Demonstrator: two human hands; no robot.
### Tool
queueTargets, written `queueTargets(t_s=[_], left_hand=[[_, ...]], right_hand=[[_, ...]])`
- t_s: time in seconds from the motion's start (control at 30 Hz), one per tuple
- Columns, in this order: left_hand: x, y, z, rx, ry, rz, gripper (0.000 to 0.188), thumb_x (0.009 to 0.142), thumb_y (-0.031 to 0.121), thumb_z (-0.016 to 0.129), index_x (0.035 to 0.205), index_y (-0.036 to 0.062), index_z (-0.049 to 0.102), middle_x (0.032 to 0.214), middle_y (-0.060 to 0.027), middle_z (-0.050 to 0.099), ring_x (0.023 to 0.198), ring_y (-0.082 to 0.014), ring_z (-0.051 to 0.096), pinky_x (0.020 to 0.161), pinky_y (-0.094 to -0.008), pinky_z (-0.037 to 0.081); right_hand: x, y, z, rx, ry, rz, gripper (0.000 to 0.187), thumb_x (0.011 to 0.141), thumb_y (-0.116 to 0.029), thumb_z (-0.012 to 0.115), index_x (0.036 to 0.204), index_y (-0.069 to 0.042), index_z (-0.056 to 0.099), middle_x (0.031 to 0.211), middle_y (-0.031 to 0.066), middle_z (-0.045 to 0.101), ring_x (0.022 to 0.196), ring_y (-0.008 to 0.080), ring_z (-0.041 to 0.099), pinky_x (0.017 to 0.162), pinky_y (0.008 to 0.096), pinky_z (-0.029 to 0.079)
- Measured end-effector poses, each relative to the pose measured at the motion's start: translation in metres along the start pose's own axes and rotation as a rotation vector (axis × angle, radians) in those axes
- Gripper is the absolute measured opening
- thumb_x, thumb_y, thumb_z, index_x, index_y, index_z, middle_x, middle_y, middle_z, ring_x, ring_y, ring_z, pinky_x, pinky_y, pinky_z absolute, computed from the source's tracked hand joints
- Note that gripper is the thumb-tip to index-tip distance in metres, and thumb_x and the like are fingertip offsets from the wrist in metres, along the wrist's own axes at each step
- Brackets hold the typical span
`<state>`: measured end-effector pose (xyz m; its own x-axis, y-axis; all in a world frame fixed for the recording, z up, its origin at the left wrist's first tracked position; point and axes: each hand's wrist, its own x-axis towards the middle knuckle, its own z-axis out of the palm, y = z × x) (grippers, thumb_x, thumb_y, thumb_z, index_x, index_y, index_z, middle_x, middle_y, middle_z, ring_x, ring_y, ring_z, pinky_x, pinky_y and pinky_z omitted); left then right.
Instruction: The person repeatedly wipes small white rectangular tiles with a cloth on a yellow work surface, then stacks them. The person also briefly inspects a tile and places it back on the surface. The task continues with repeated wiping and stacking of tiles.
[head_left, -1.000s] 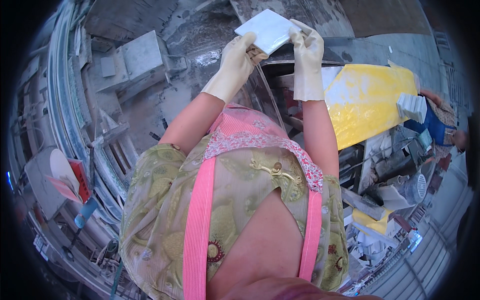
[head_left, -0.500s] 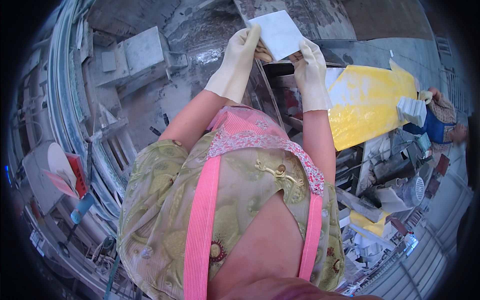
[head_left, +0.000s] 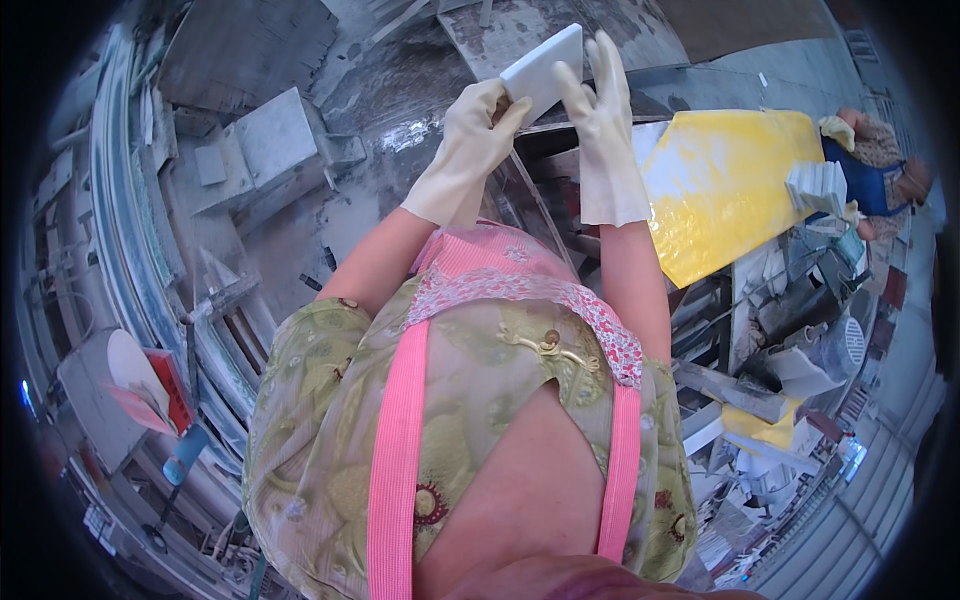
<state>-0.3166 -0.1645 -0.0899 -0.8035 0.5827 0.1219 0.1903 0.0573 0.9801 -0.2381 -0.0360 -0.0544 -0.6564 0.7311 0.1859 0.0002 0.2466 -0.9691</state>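
Note:
Up in front of me a square white tile (head_left: 545, 72) is tilted, with one edge turned toward me. My left hand (head_left: 482, 130), in a cream rubber glove, grips the tile by its near left corner. My right hand (head_left: 598, 115), gloved the same way, is beside the tile's right side with its fingers spread and stretched out. Its fingertips lie against or close to the tile's face; I cannot tell whether they touch.
To the right a yellow sheet (head_left: 740, 190) covers a surface, with a stack of white tiles (head_left: 818, 187) at its far end. A co-worker in a blue apron (head_left: 858, 180) is beyond it. Grey dusty machinery (head_left: 275, 140) stands at the left, near long metal rails (head_left: 125, 200).
The tile has turned from face-up to edge-on. My right hand has let go of its corner and opened. At the right, the co-worker's hands have moved apart around the tile stack.

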Motion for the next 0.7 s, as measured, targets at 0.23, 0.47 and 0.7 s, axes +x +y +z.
queueTargets(t_s=[0.23,0.47,0.7], left_hand=[[-0.01,0.006,0.007,-0.052,-0.046,0.041,0.023,0.09,0.021,0.075,0.091,-0.0011,0.066,0.081,-0.015,0.065,0.071,-0.0234,0.063,0.067,-0.0355,0.051],[-0.013,-0.002,0.006,0.089,-0.056,0.078,0.024,0.09,0.021,0.075,0.09,-0.0009,0.066,0.086,-0.0159,0.064,0.074,-0.0243,0.063,0.068,-0.0359,0.051],[-0.016,-0.008,0.011,-0.021,-0.088,0.023,0.025,0.09,0.021,0.075,0.09,-0.0014,0.066,0.086,-0.0147,0.065,0.075,-0.0233,0.064,0.069,-0.0357,0.051]], right_hand=[[0.008,-0.011,0.012,-0.298,0.027,-0.008,0.09,0.076,-0.037,0.089,0.146,0.002,0.047,0.137,0.0227,0.057,0.128,0.0283,0.055,0.106,0.0381,0.047],[0.02,0.008,0.005,0.04,0.136,-0.113,0.042,0.083,-0.022,0.085,0.114,0.002,0.069,0.1,0.0078,0.07,0.09,0.0145,0.064,0.084,0.0309,0.053],[0.024,0.02,-0.01,0.047,0.185,-0.059,0.023,0.091,-0.019,0.077,0.104,0.0,0.072,0.091,0.0042,0.071,0.081,0.0102,0.063,0.076,0.0259,0.051]])
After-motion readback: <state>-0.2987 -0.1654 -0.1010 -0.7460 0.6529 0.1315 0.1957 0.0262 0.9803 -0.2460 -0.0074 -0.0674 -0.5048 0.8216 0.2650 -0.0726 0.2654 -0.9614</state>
